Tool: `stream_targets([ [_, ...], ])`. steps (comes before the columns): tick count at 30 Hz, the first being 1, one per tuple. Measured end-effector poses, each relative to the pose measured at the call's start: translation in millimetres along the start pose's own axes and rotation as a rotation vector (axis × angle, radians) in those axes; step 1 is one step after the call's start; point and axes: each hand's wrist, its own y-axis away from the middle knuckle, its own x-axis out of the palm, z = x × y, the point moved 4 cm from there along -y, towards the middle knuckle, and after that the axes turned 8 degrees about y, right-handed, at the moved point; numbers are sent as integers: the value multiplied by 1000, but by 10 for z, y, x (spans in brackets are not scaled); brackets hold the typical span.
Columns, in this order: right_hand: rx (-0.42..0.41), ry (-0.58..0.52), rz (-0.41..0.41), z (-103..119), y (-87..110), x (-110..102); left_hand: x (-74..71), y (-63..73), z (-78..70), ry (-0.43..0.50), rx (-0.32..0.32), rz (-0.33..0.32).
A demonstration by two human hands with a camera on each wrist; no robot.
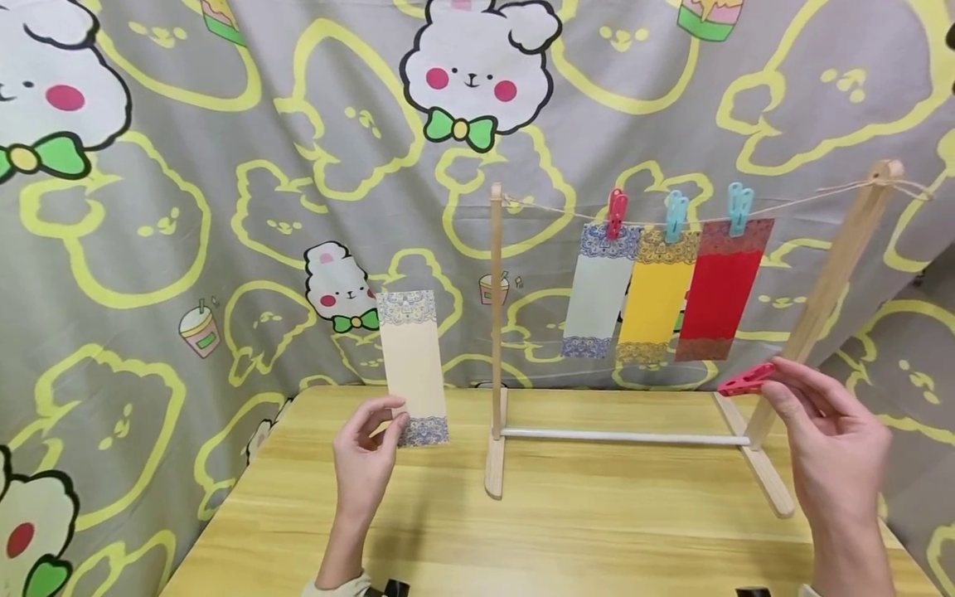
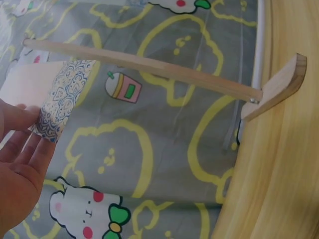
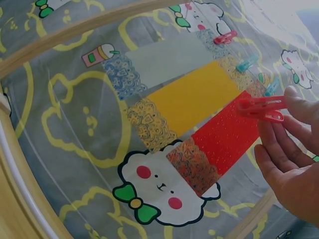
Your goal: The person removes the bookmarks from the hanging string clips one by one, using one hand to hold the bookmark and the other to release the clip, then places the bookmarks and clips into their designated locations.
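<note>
My left hand (image 1: 367, 452) pinches a cream paper card (image 1: 414, 356) near its lower left edge, holding it upright left of the wooden stand. Blue lace-like bands cross the card's ends, and one shows close up in the left wrist view. Between thumb and fingers of my right hand (image 1: 839, 439) is a red clothespin (image 1: 746, 380), in front of the stand's right post. Three cards hang from the string: a pale grey-blue one (image 1: 597, 290) under a red clothespin (image 1: 616, 214), a yellow one (image 1: 656, 303) and a red one (image 1: 722, 294), each under a light blue clothespin (image 1: 739, 209).
The wooden stand has a left post (image 1: 496, 315), a right post (image 1: 828, 290) and a white crossbar (image 1: 627, 436) low down. A thin string (image 1: 806, 201) runs between the post tops. Behind the wood-grain table (image 1: 597, 531) hangs a grey patterned curtain (image 1: 246, 215).
</note>
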Motion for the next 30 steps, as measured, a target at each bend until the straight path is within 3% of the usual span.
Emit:
stream_targets([
  [6,34,67,-31,-40,-24,-12,-73,-6,24,8,1,-38],
  [12,17,75,-43,-20,-28,-71,-48,-4,64,13,18,-29],
  [23,24,95,-64,-117,-43,-230,-63,-31,170,40,-40,-26],
  [30,116,179,-102,-172,-50,-334,-85,-7,244,31,-91,-9],
])
